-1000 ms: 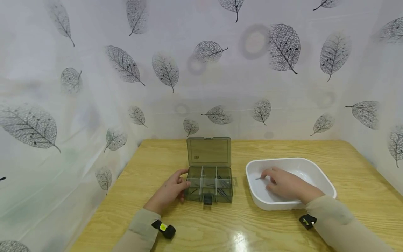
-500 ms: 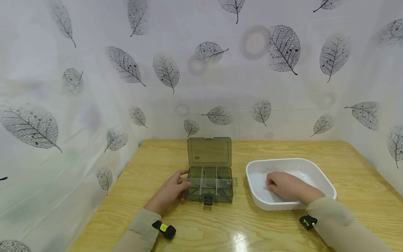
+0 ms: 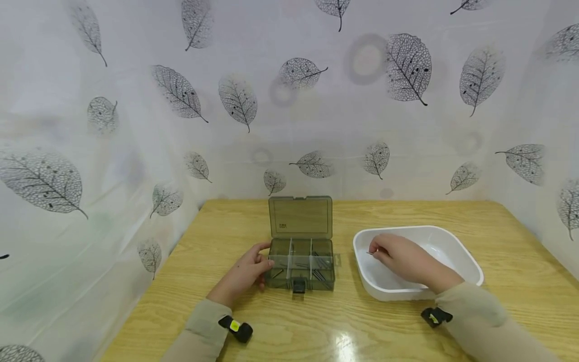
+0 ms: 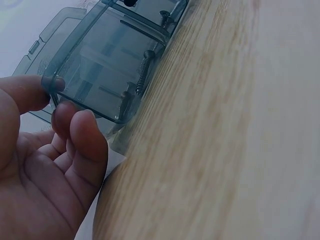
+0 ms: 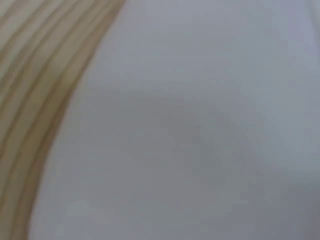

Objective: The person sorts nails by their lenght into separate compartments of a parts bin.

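A smoky translucent compartment box (image 3: 300, 264) stands on the table, its lid (image 3: 300, 217) raised at the back. My left hand (image 3: 246, 271) grips the box's left side, thumb and fingers at the corner. Through the wall in the left wrist view, screws (image 4: 144, 70) lie inside. Over the left part of a white tray (image 3: 418, 291), my right hand (image 3: 404, 256) pinches a small thin screw (image 3: 369, 253) between thumb and fingertips; its details are too small to tell. The right wrist view has only the blurred tray wall (image 5: 165, 140), not the hand.
The box's front latch (image 3: 298, 287) hangs down toward me. A wooden table (image 3: 316, 327) carries both containers, with a gap between box and tray. Leaf-printed sheeting (image 3: 325, 125) rises behind and along both sides.
My right hand dipped into the tray, then lifted and shifted left with a small screw at its fingertips. The left hand and box have stayed in place.
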The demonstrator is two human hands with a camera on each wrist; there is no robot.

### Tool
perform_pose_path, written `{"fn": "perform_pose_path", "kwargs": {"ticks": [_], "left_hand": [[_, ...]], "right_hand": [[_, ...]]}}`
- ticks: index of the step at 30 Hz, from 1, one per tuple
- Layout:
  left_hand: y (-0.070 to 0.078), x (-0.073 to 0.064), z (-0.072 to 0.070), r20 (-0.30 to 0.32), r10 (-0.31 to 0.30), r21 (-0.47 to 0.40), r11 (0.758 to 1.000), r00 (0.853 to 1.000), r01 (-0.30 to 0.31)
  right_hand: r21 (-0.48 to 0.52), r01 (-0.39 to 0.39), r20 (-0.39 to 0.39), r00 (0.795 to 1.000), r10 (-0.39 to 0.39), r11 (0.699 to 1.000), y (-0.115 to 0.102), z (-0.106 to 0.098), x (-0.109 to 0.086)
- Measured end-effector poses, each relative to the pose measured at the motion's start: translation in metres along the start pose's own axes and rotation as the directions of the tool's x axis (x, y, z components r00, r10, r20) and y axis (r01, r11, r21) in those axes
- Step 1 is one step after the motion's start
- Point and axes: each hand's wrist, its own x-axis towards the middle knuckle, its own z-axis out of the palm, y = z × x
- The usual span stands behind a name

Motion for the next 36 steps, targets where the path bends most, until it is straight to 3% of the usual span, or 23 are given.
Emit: {"fn": "perform_pose_path", "kwargs": {"ticks": [11,22,36], "left_hand": [[-0.001,0.002,-0.001,0.011,0.007,0.013,1.000,1.000,-0.007],[-0.001,0.002,0.000,0.004,0.007,0.009,1.000,1.000,-0.007],[-0.003,0.002,0.000,0.000,0.011,-0.004,1.000,1.000,-0.011]], "right_hand": [[0.019,0.022,-0.041,0.999,-0.022,1.000,-0.035,0.002,0.020],[0.010,0.032,0.001,0.999,-0.032,0.999,-0.066,0.017,0.048],[-0.037,0.045,0.038,0.998,-0.043,0.998,-0.111,0.039,0.097]]}}
